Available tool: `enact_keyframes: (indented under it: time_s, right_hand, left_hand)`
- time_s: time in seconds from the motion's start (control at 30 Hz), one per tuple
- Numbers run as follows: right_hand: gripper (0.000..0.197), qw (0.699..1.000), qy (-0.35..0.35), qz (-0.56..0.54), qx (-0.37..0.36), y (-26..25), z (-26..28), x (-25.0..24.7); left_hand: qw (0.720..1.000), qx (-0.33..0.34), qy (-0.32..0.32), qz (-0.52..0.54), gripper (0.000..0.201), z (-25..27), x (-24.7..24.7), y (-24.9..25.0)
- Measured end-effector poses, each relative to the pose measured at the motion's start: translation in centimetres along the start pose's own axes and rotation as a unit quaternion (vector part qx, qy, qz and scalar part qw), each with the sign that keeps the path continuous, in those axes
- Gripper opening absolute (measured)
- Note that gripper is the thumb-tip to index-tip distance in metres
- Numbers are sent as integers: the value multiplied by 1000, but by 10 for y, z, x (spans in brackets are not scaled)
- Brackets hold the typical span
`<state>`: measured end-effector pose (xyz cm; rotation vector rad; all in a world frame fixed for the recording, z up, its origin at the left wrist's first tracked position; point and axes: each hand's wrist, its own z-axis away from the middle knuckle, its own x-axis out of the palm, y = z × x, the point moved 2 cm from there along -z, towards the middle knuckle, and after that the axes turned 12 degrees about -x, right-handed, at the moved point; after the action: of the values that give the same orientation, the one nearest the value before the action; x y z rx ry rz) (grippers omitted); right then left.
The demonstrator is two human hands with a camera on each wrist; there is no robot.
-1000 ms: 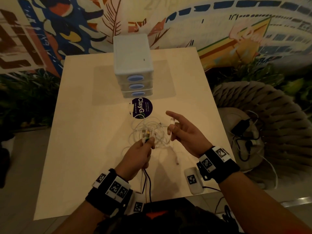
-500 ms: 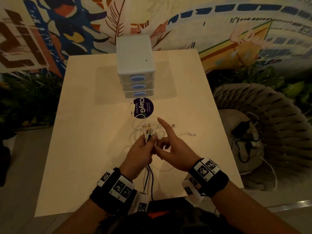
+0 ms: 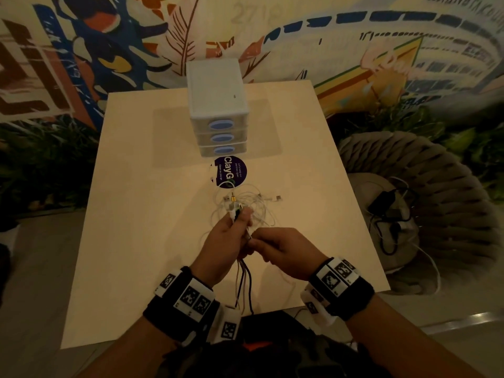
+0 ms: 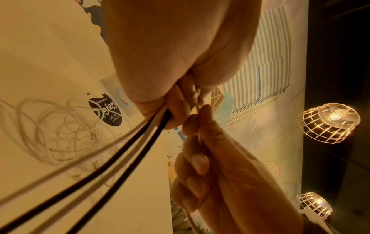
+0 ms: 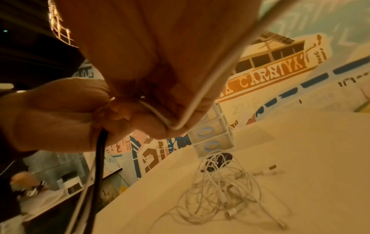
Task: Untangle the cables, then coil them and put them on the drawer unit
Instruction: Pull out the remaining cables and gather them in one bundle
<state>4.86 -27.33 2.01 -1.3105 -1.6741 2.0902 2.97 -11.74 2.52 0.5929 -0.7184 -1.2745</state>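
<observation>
A tangle of white cables [image 3: 249, 207] lies mid-table in front of the white drawer unit [image 3: 218, 105]. My left hand [image 3: 240, 218] grips a bundle of cable ends, with plugs [image 3: 235, 207] sticking out above its fingers. Dark and white cables [image 3: 244, 282] hang from it toward the table's near edge. My right hand [image 3: 255, 240] pinches a thin white cable right beside the left hand. The left wrist view shows the black and white cables [image 4: 120, 150] leaving my fist. In the right wrist view the white cable [image 5: 210, 79] runs across my right palm, above the tangle [image 5: 220, 190].
A round purple sticker [image 3: 230, 171] lies between the drawer unit and the tangle. A loose plug [image 3: 276, 198] lies right of the tangle. Right of the table [image 3: 136, 241] stands a woven chair [image 3: 436, 186] holding a dark charger with cords [image 3: 387, 203].
My right hand has moved left from an open, finger-extended pose to pinch a white cable next to the left hand. The left hand has kept its grip on the bundle.
</observation>
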Motion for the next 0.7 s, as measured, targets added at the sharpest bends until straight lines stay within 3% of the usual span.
enact_keyframes:
  time_s: [0.1, 0.23, 0.4, 0.57, 0.7]
  right_hand:
    - [36, 999, -2, -18, 35, 6, 8, 10]
    - [38, 996, 4, -31, 82, 29, 35, 23]
    - [38, 985, -32, -28, 166, 68, 75, 60]
    - [41, 968, -20, -73, 239, 88, 117, 97]
    - [50, 950, -59, -84, 295, 89, 138, 123]
  left_hand:
    - [999, 23, -9, 34, 34, 4, -4, 5]
    - [998, 52, 12, 22, 32, 9, -12, 7]
    - [994, 98, -10, 56, 35, 21, -20, 16]
    - [978, 158, 29, 133, 39, 28, -45, 35]
    - [974, 148, -14, 172, 43, 36, -49, 35]
